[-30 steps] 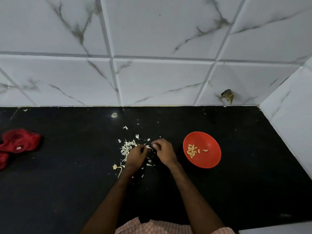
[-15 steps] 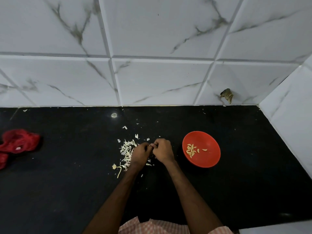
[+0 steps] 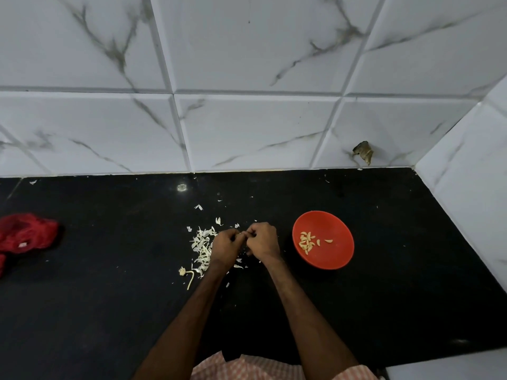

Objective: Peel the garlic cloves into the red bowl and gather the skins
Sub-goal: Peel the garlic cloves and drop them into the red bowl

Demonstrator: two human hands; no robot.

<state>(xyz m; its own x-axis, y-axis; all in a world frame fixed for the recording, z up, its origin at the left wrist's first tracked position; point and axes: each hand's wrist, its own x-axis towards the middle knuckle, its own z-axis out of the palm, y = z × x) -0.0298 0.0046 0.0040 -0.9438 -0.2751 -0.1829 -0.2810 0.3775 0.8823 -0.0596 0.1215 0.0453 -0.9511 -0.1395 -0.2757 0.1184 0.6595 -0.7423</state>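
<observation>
Black tabletop (image 3: 109, 311) carries both hands, left hand (image 3: 226, 246) and right hand (image 3: 262, 241), fingertips pinched together on something too small to tell. Garlic skins (image 3: 202, 246) lie just left of them; the red bowl (image 3: 323, 239) with peeled cloves (image 3: 308, 242) sits right.

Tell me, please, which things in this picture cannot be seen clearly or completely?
- Head view: whatever the left hand and right hand pinch is hidden by the fingers; grip contents unclear.
- Peeled cloves in the red bowl: too small to count surely.
- Red cloth: cut off by the left edge.
- Garlic skins: partly covered by the left hand.
</observation>
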